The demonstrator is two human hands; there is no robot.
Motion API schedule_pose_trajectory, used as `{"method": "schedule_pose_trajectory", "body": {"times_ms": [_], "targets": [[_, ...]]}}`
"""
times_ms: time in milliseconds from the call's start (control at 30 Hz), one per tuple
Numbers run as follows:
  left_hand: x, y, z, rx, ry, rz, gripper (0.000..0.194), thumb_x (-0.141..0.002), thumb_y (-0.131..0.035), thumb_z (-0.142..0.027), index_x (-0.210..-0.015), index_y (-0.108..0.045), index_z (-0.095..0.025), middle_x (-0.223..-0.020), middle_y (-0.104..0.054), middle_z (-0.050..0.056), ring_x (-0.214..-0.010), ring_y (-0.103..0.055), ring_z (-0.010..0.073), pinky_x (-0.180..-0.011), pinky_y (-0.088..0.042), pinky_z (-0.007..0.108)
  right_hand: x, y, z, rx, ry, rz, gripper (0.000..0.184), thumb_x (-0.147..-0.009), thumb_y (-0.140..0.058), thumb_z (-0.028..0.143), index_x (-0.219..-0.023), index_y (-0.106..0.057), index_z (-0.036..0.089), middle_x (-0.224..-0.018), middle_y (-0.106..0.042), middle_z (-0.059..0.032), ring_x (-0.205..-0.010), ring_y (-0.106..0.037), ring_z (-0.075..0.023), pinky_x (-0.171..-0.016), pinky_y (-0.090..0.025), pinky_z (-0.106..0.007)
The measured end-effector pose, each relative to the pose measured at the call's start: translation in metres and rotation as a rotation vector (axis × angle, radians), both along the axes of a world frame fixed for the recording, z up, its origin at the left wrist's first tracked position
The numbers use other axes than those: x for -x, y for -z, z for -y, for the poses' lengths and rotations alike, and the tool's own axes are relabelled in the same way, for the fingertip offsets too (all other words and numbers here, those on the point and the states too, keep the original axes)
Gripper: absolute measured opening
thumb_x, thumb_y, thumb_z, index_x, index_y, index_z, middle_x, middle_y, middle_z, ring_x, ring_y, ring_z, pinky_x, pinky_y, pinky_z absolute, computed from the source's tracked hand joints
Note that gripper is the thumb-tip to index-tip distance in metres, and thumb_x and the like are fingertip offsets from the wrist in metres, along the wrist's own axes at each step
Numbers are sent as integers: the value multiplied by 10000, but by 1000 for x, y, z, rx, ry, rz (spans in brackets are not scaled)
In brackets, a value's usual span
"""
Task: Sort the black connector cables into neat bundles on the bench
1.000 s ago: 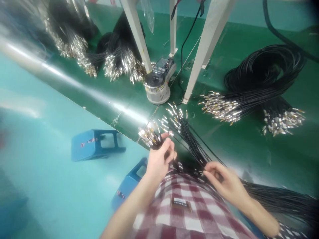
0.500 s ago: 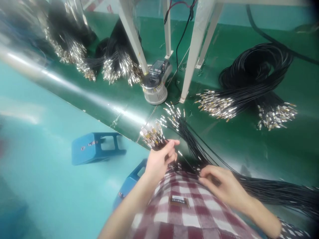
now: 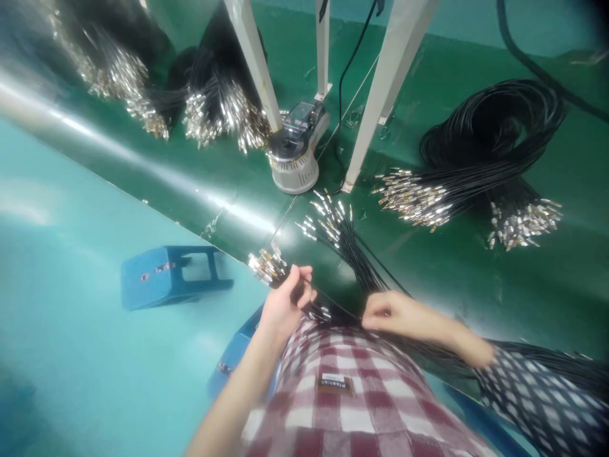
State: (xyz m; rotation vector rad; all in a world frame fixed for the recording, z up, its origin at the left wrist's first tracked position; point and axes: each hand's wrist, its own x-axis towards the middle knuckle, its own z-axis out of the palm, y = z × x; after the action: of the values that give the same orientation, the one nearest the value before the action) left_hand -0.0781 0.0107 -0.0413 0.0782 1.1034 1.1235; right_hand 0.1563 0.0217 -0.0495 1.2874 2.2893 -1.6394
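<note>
My left hand (image 3: 284, 303) is closed around a bundle of black cables whose silver metal ends (image 3: 267, 264) fan out beyond its thumb side. A single thin black cable (image 3: 333, 301) runs from that hand towards my right hand (image 3: 397, 315), which is closed in a pinch over the cables at the edge of the bench. What sits between the right fingertips is mostly hidden, but the thin cable leads into them. Between and beyond my hands, a loose spread of black cables (image 3: 358, 254) with silver tips lies on the green surface. Several more metal tips show near the checked apron.
A coiled cable bundle (image 3: 495, 136) lies at right, more bundles (image 3: 221, 105) at upper left. A round grey-white device (image 3: 294, 168) stands by white metal legs (image 3: 364, 120). A blue stool (image 3: 152, 276) stands on the floor at left. Long cables (image 3: 547, 365) stretch off right.
My left hand has moved left and slightly down with its bundle. The right hand has shifted left and up and is more closed. The thin cable now spans between them.
</note>
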Motion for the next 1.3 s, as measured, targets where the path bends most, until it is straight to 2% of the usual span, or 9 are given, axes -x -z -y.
{"method": "schedule_pose_trajectory", "body": {"times_ms": [67, 200, 333, 433, 567, 733, 900, 1100, 1300], "targets": [[4, 5, 1, 35, -14, 8, 292, -767, -739, -385, -789, -694, -97, -740, -620, 15, -457, -434, 32, -564, -456, 247, 6, 22, -22, -63, 106, 187, 354, -956, -479, 451, -867, -725, 214, -811, -708, -9, -696, -636, -135, -621, -451, -230], [4, 2, 1, 39, 30, 42, 311, -770, -728, -417, -735, -649, -118, -805, -670, 71, -754, -637, 173, -718, -513, 315, 50, 65, -63, -261, 260, 373, 243, -904, -586, 360, -1009, -685, 163, -1065, -675, -122, -939, -640, -240, -772, -446, -312], [0, -1, 1, 7, 29, 54, 336, -822, -663, -459, -711, -577, -154, -505, -469, -49, -498, -517, 104, -677, -498, 312, 73, 80, -72, -290, 299, 372, 140, -902, -559, 240, -893, -670, 156, -1069, -661, -131, -928, -643, -237, -791, -438, -323], [-2, 0, 0, 9, -12, 30, 288, -817, -690, -392, -727, -559, -152, -458, -338, -98, -399, -337, 42, -569, -429, 235, 60, 68, -63, -250, 333, 291, 145, -905, -556, 290, -885, -652, 184, -954, -688, -62, -838, -641, -190, -738, -451, -288], [-7, -3, -4, -7, -19, -13, 197, -764, -744, -255, -837, -585, -162, -452, -310, -117, -385, -302, 29, -508, -352, 205, 29, 37, -36, -106, 391, 59, 230, -896, -547, 404, -874, -615, 186, -791, -666, -13, -683, -607, -131, -635, -474, -232], [-20, -17, -15, -102, 58, -95, 333, -734, -749, -230, -1035, -618, -172, -560, -516, -73, -341, -312, 10, -438, -301, 216, 10, 12, -2, 223, 623, -301, 355, -769, -661, 518, -774, -575, 174, -724, -607, -20, -648, -567, -132, -603, -479, -245], [-32, -27, -21, -93, 78, -153, 204, -689, -779, -222, -786, -626, -127, -638, -618, -10, -321, -343, 1, -416, -302, 232, 9, 4, 10, 353, 681, -365, 392, -717, -712, 539, -742, -572, 174, -685, -583, -4, -599, -526, -112, -570, -455, -239], [-35, -30, -18, -92, 47, -206, 139, -696, -763, -188, -760, -665, -114, -692, -653, 12, -326, -357, 6, -443, -339, 255, -8, -1, 13, 184, 759, -349, 351, -777, -668, 520, -750, -581, 181, -781, -626, -40, -651, -542, -133, -574, -438, -250], [-35, -28, -15, -166, 49, -239, 135, -720, -744, -183, -823, -710, -102, -720, -671, 43, -365, -395, 22, -478, -368, 268, -31, -17, 19, 6, 565, -155, 264, -865, -598, 439, -761, -613, 196, -660, -576, -2, -576, -471, -122, -531, -375, -252]]}}
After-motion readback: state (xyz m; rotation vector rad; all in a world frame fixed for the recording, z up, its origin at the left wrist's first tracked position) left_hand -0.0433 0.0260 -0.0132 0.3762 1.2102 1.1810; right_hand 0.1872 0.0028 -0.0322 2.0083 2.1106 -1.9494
